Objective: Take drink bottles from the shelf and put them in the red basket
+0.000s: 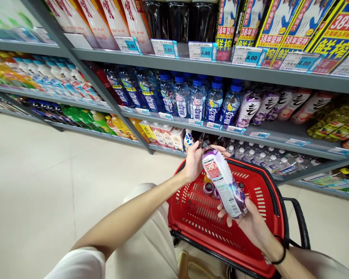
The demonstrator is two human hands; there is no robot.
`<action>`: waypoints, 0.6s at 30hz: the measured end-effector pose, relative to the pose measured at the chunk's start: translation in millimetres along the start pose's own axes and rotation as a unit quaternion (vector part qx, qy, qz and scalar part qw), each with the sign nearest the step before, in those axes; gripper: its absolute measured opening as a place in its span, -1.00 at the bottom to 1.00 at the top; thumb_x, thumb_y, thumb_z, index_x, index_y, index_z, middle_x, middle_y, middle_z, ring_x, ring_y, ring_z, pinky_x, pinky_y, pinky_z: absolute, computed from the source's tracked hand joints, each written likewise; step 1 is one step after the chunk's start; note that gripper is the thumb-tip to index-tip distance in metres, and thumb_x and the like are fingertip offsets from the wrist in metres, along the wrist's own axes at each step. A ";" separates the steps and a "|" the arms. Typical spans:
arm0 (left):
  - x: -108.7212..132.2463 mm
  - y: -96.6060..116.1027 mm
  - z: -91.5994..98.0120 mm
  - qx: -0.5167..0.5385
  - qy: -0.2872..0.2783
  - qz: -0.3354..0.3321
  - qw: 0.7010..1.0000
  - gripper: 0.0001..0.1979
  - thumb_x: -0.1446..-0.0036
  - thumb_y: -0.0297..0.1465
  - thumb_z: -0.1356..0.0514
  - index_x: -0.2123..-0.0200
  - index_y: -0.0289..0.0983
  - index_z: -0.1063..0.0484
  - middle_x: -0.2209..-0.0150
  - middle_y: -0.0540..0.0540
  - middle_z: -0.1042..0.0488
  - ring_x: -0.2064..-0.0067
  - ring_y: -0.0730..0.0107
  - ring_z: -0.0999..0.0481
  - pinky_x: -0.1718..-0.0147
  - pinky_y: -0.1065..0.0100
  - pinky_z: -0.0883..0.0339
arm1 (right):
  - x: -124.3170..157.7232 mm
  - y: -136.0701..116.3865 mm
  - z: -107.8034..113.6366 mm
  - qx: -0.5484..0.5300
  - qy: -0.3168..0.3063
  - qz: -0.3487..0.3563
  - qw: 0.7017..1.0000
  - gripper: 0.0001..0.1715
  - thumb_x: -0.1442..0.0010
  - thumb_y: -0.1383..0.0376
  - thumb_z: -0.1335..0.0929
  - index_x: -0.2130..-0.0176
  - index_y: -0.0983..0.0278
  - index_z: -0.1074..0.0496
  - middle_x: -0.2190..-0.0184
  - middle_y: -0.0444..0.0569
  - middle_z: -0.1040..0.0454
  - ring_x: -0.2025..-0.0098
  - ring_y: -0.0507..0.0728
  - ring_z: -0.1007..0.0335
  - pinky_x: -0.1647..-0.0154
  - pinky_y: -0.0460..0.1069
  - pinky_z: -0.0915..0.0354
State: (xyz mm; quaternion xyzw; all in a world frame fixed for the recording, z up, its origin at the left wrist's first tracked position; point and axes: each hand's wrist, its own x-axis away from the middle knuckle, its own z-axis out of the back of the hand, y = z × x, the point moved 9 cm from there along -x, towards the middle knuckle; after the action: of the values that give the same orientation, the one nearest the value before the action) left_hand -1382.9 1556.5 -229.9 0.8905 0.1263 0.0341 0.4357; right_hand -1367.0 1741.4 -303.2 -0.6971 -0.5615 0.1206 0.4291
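A purple-and-white drink bottle (223,184) lies tilted between my two hands, above a red shopping basket (192,228). Its dark cap points up and away from me, and the printed back label with a barcode faces me. My left hand (195,161) grips the bottle at the neck, with some fingers hidden behind it. The base rests in my right hand (251,219), whose fingers curl under it. Inside the basket, below the held bottle, are similar bottles with dark caps, such as one purple bottle (208,188); the held bottle partly hides them.
Shelves of drinks stand ahead, with a grey shelf edge (174,62) carrying price tags. Blue-capped bottles (182,97) line the middle shelf, beside matching purple bottles (248,108). Pale floor (40,186) stretches to the left. A black basket handle (301,221) sticks out right.
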 end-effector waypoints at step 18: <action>-2.6 -11.3 3.8 -0.032 0.001 -0.002 0.999 -0.22 -0.23 0.19 0.08 0.27 -0.38 -0.62 0.15 -0.33 -0.65 0.27 0.15 -0.58 0.24 0.25 -0.39 | 3.9 6.9 -3.3 -0.074 -0.024 -0.065 0.995 -0.43 -0.32 -0.10 -0.36 0.04 0.33 -0.58 0.31 0.08 -0.55 0.56 0.02 -0.27 0.74 -0.14 -0.19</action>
State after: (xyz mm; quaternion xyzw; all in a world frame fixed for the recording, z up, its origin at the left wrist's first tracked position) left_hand -1387.0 1559.6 -241.0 0.8757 0.1272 0.0386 0.4641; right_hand -1358.9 1743.4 -305.1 -0.6858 -0.6234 0.0666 0.3697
